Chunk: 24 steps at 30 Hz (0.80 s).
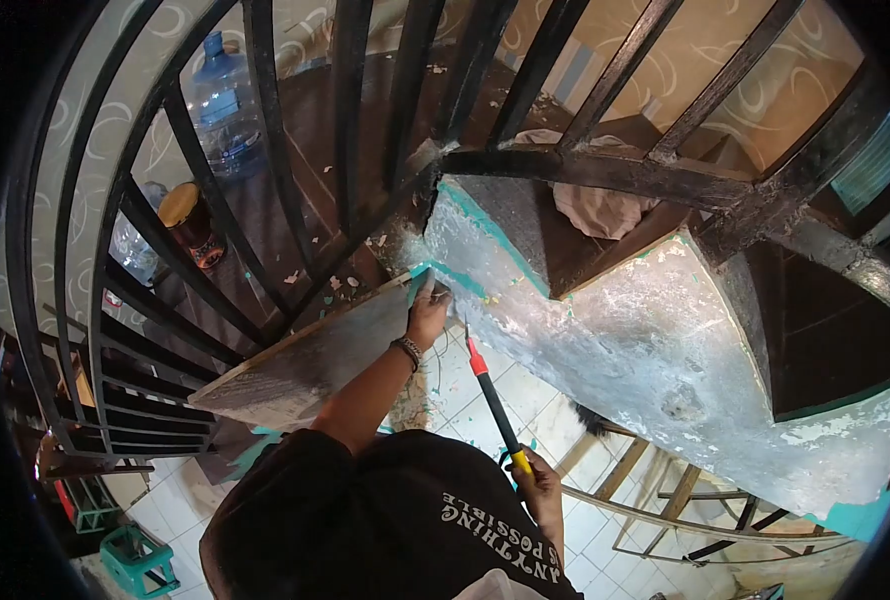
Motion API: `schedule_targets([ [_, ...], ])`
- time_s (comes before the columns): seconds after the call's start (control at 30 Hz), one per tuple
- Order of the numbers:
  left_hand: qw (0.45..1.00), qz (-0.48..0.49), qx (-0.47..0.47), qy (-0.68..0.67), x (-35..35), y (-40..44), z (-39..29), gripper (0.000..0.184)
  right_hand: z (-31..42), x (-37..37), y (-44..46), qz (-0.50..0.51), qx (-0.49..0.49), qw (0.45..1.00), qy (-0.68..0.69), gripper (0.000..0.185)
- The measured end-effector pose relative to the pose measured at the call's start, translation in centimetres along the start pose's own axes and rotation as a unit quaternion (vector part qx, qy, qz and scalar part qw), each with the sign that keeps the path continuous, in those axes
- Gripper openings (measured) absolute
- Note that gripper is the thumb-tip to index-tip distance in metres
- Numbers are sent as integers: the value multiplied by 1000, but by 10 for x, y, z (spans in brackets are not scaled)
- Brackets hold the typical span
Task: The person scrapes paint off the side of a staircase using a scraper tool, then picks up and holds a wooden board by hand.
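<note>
My left hand (pixel 427 315), with a bracelet at the wrist, reaches up to the corner of the concrete stair side. Its fingers are stretched against the surface, beside a strip of green paint (pixel 455 277). Low on the right, my right hand (pixel 538 485) is wrapped round the yellow-and-black grip of a long-handled scraper (pixel 495 405). A red collar sits near its upper end, and its thin metal tip points up at the stair side, close to my left hand. Whether the tip touches is unclear. The stair side (pixel 615 330) is patchy grey-white, with green remnants along its edges.
Black metal railings (pixel 350 110) curve above and to the left. Behind them stand a large blue water bottle (pixel 227 110) and a drum-shaped object (pixel 193 225). A cloth (pixel 605 208) lies on a dark step. Below are a green stool (pixel 138 560) and a wooden ladder-like frame (pixel 620 470).
</note>
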<state>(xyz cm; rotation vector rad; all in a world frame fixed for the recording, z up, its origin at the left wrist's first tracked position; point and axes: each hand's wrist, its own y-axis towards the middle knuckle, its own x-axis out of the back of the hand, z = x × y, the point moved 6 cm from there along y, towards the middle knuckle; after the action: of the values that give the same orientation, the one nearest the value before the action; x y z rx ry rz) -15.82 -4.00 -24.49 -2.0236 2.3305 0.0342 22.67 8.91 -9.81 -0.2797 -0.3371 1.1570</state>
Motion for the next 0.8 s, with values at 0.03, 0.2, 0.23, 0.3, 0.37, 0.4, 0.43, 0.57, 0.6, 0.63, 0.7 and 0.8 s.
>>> schedule_targets([
  [0.03,1000,-1,-1,-1,-2,3,5,72,-8,1,2,-16,15,1000,8,40],
  [0.2,954,1,126,-273,-4,-27,-51,62,-24,5,8,-24,21,999,7,37],
  [0.23,954,1,126,-273,-5,-28,-58,62,-25,7,9,-27,35,999,0,36],
  [0.3,907,-65,185,-374,-3,-29,-57,48,-21,8,7,-29,47,998,-9,35],
  [0.37,889,-78,176,-416,-4,-23,-53,42,-15,8,5,-40,-1,999,-8,32],
  [0.4,870,-90,167,-456,-5,-21,-52,36,-15,9,6,-40,0,999,-9,32],
  [0.43,869,-90,168,-456,-7,-18,-50,36,-16,10,6,-35,3,999,-4,32],
  [0.57,840,-141,182,-490,-9,-1,-26,7,-23,10,9,-26,44,999,13,32],
  [0.6,823,-142,171,-523,-10,2,-27,4,-22,9,8,-27,45,999,14,32],
  [0.63,823,-141,172,-523,-12,6,-26,4,-20,8,7,-32,30,999,5,32],
  [0.7,801,-157,193,-544,-16,11,-27,16,-21,8,7,-37,15,999,-3,31],
  [0.8,810,-122,212,-533,-12,6,-33,14,-22,3,9,-24,52,998,29,29],
])
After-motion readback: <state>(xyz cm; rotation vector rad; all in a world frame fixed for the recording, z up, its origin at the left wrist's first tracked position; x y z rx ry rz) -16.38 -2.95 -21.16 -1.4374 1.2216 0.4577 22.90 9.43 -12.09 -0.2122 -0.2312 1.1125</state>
